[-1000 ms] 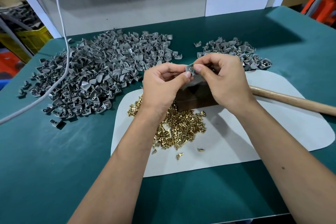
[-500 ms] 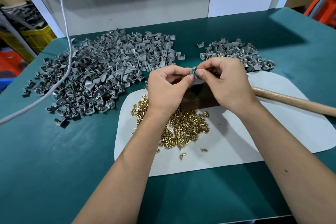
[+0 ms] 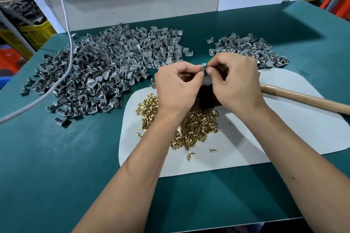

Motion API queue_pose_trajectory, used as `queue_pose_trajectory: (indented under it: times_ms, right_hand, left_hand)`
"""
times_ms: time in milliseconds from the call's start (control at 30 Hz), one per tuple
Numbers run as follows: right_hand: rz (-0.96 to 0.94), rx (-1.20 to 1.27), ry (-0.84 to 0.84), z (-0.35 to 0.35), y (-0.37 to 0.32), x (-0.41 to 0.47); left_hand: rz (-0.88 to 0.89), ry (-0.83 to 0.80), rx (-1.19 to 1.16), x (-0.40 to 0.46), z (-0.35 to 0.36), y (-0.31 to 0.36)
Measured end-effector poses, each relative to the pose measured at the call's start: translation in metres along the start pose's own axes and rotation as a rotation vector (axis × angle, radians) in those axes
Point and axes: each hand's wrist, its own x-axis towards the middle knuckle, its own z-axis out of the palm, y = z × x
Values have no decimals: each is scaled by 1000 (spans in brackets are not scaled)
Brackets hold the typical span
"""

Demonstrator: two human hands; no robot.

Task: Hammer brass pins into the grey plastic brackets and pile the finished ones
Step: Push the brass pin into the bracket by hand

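Note:
My left hand [image 3: 177, 89] and my right hand [image 3: 236, 83] meet above the table and pinch one small grey bracket [image 3: 203, 66] between their fingertips. Whether a pin sits in it is hidden by the fingers. Beneath them stands a dark block [image 3: 206, 98], mostly covered by my hands. A heap of brass pins [image 3: 197, 126] lies on the white mat [image 3: 284, 138] under my left wrist. A large pile of grey brackets [image 3: 106, 73] spreads at the left. A smaller pile of brackets with brass showing [image 3: 251, 49] lies at the back right.
A wooden hammer handle [image 3: 306, 99] lies across the mat at the right, its head hidden behind my right hand. A grey cable [image 3: 64, 73] hangs over the left pile. The green table [image 3: 56, 166] ends at a front edge. A white panel stands behind.
Both hands stayed together on the bracket, with only slight finger shifts. The view moved a little.

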Motion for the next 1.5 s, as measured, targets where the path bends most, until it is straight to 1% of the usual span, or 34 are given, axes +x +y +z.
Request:
queue_pose_trajectory:
  times_ms: [100, 233, 433, 533, 633, 800, 967, 1133, 1200, 1300, 1500]
  right_hand:
    - [-19, -53, 8, 1, -2, -2]
    - [-3, -54, 14, 2, -3, -3]
    - [8, 1, -38, -2, 2, 2]
    - [-18, 6, -86, -3, 4, 3]
    - [-43, 35, -109, -5, 7, 2]
    - [-199, 22, -15, -10, 10, 5]
    - [-290, 30, -3, -9, 14, 5]
    - [-348, 41, 6, -11, 15, 6]
    - [-351, 37, -5, -11, 14, 6]
    - [-312, 57, -4, -9, 12, 5]
    - [-259, 89, -2, -7, 12, 5]
  left_hand:
    - [14, 13, 52, -1, 2, -2]
    - [32, 2, 111, -2, 2, -3]
    - [128, -132, 149, 2, -8, 0]
    - [152, -115, 181, 3, -8, 0]
    - [88, -108, 114, 4, -11, 0]
    - [25, -112, 24, 6, -17, 0]
    - [25, -158, -67, 8, -21, -1]
    - [2, -252, -143, 8, -24, -1]
    - [-9, -266, -139, 9, -23, 0]
    - [-56, -239, -151, 8, -21, 0]
    - [-110, -255, -376, 9, -24, 0]
